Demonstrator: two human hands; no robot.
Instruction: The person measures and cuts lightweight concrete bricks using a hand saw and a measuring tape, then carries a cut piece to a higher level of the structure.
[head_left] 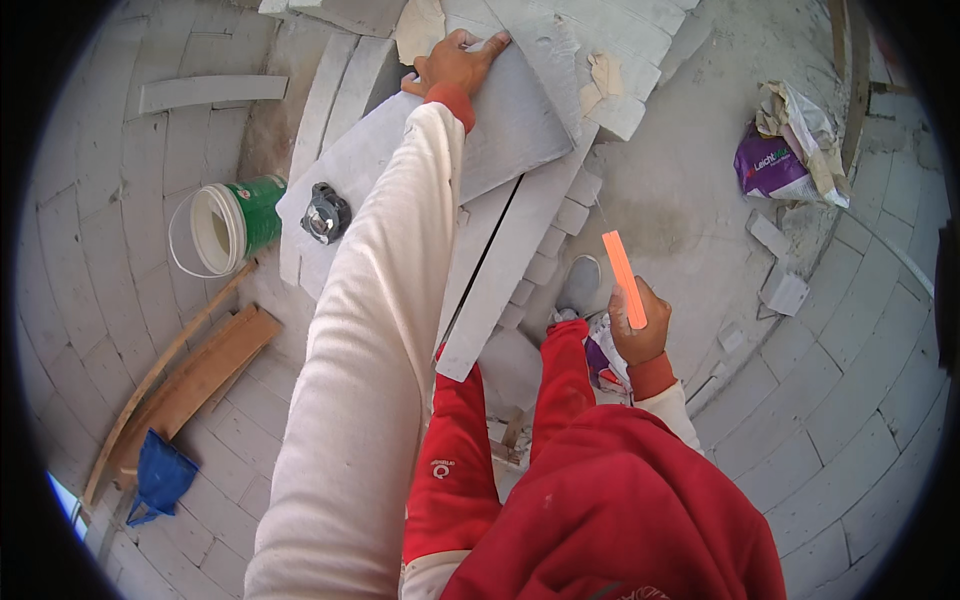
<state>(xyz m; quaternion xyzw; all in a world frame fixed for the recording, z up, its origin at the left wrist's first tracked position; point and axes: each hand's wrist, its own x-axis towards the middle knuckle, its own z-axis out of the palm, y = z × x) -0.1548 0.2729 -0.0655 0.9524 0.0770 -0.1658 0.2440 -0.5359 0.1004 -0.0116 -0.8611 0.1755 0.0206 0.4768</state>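
Note:
My left hand [455, 65] reaches forward to the upper edge of a grey slab [515, 125], fingers curled onto it, gripping it. The slab lies on other pale boards and blocks, among them a long narrow strip [468, 330] beside a dark gap. A small black-and-silver tool [326, 213] rests on a pale board [305, 260] left of my left forearm. My right hand [635, 320] is closed around an orange folded stick, probably a folding rule [620, 265], held low to the right of the boards.
A green-and-white bucket [262, 215] lies at left, near curved wooden planks [220, 370] and a blue bag [160, 475]. A torn purple-and-white sack [760, 170] lies at upper right, beside rubble [785, 292]. Pale block walls [840, 380] curve around the sides. My feet are below the boards.

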